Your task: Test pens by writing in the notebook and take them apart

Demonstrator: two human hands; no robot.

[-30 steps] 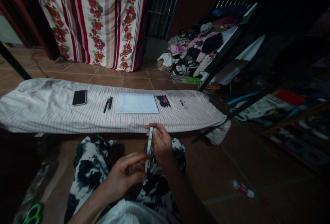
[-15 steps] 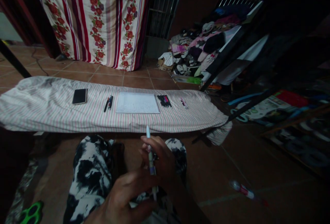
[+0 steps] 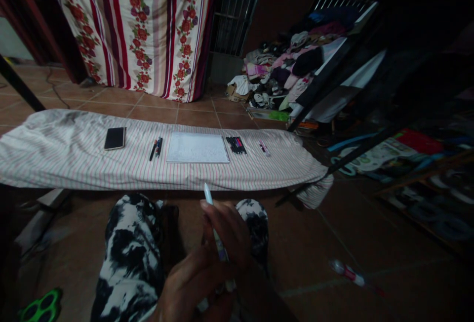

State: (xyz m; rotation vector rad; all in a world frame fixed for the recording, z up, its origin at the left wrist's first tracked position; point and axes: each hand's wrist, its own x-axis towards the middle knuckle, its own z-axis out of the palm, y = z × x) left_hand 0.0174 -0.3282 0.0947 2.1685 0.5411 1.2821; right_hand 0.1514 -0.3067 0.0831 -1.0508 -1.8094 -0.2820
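Note:
A slim pen with a light blue tip end slants up in front of my lap, held by both hands. My right hand is closed around its upper part, with the light end standing out past the fingers. Lower down, my left hand is closed on the pen's lower part, whose end is mostly hidden by the fingers. Beyond the hands, an open spiral notebook lies on a bench with a striped cloth. Several pens lie in a row to the right of the notebook.
On the cloth are a dark-screened phone, a few pens left of the notebook and a small pink item. A green object and a clear-and-red item lie on the floor. Clothes are heaped behind.
The pen's light end has shifted slightly left and the pen leans more. My left hand has moved up and right, closer to my right hand, and covers more of the pen.

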